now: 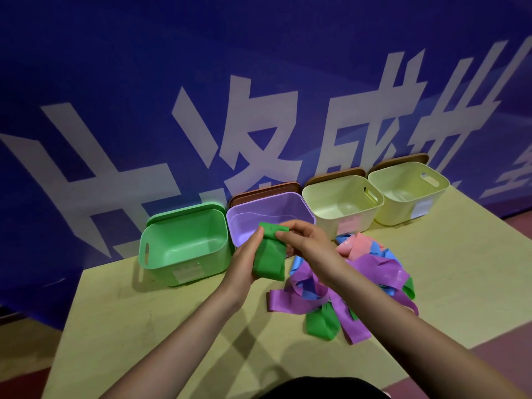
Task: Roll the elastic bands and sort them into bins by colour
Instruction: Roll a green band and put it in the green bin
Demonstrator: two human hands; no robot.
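Clearly soft and floppy, the green band sits mid-frame. The left hand cradles its hanging length; the right hand pinches its top fold. Judged best gripped there.

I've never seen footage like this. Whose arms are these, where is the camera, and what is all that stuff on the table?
There is no machine here: a person wears a camera on the head, so you look down along their own arms. Both hands hold a green band: the left hand grips its side, the right hand pinches its top. On the yellowish table lies a pile of bands in purple, blue, pink and green. Four open bins stand along the blue wall: a green bin, a purple bin and two pale yellow bins.
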